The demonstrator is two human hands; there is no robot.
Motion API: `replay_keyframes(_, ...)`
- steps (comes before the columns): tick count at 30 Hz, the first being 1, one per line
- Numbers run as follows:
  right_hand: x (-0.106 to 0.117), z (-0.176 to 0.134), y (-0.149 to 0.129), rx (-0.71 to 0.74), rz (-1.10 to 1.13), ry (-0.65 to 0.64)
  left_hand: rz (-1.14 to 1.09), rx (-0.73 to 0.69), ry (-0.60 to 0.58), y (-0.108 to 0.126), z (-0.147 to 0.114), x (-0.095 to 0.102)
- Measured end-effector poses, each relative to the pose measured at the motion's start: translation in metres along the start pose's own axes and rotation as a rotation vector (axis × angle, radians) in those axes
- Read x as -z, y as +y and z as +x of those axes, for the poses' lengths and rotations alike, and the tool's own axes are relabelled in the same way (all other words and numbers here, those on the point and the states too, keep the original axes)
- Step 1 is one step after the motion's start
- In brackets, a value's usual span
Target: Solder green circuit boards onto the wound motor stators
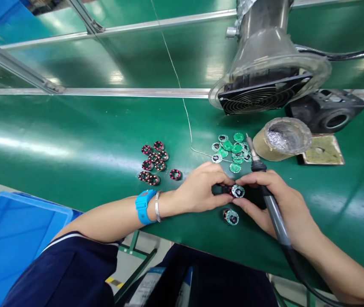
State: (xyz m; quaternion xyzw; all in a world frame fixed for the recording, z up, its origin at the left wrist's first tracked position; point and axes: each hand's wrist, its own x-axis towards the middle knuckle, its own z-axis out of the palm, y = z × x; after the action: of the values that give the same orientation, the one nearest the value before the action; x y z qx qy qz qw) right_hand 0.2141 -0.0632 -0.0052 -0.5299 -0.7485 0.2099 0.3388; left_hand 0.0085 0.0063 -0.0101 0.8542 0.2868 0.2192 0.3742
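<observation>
Board, small, round, white-and-green with a black centre (238, 191), is held between both hands near the front edge of the counter (105, 128). Left hand (201, 187): thumb and forefinger pinch a red-and-black ring-shaped coil (229, 190) behind the board; fingers hide most of it, so its seating cannot be verified. Right hand (292, 209): thumb and forefinger pinch the board's rim. A grey-and-black soldering iron (274, 213) crosses this hand, metal tip toward the counter's back edge; its cable leaves view at lower right. A second board-and-coil unit (232, 217) rests nearer the front edge, its coil largely covered. Thin silvery wire (188, 121) descends from the back edge to overlapping green and white discs (227, 146); its end is indistinct.
</observation>
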Motion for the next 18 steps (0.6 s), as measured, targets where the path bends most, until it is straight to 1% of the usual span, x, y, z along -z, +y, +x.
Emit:
replay_keyframes(3,0.001,-0.001,0.003,0.018,0.002,-0.006,0.021,0.033,-0.015,0.0,-0.002,0.001)
replay_keyframes(7,0.002,-0.002,0.004,0.054,-0.012,-0.009,-0.005,-0.029,-0.074,-0.002,-0.003,0.01)
replay_keyframes(12,0.003,-0.001,0.0,0.054,-0.051,0.048,-0.095,-0.085,-0.023,-0.007,-0.002,0.017)
replay_keyframes(16,0.002,-0.001,-0.002,0.076,-0.064,0.049,-0.166,-0.149,-0.031,-0.008,-0.001,0.016)
replay_keyframes(18,0.001,-0.002,-0.001,0.08,-0.048,0.036,-0.193,-0.142,-0.043,-0.008,-0.001,0.016)
